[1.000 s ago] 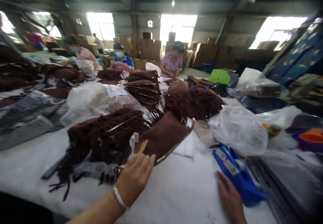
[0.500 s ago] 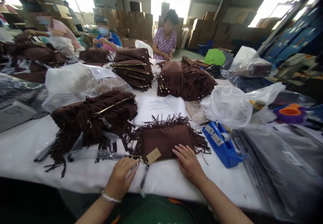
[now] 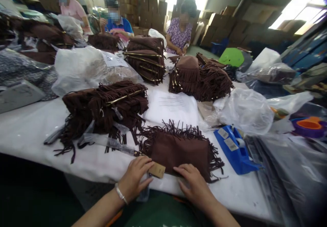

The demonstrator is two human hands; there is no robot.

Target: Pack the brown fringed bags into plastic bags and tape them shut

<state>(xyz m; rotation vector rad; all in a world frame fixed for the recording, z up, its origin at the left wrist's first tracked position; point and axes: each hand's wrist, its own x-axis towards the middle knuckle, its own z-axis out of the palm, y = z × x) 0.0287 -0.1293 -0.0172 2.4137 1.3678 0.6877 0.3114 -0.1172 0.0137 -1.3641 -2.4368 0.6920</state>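
A dark brown fringed bag [image 3: 182, 152] lies flat on the white-covered table, its fringe spread along the far side and the ends. My left hand [image 3: 136, 176] is at its near left corner, thumb apart from the fingers, with the fingertips touching the tan hang tag [image 3: 157, 170]. A clear plastic-wrapped strap [image 3: 112, 143] runs leftward from that corner. My right hand [image 3: 192, 182] rests its fingertips on the bag's near edge, with the thumb spread below. Part of the tag and the corner hardware is hidden by my left fingers.
Another fringed bag pile [image 3: 107, 104] lies at left. Stacked brown bags [image 3: 145, 60] and more bags [image 3: 201, 73] stand behind white printed sheets [image 3: 172, 106]. A blue tape dispenser [image 3: 236, 150] and grey plastic bags [image 3: 288, 172] lie at right. Several people work across the table.
My left hand has shifted from the metal ring to the hang tag, which now lies turned. My right hand has slid down to the bag's near edge. The view has also tilted.
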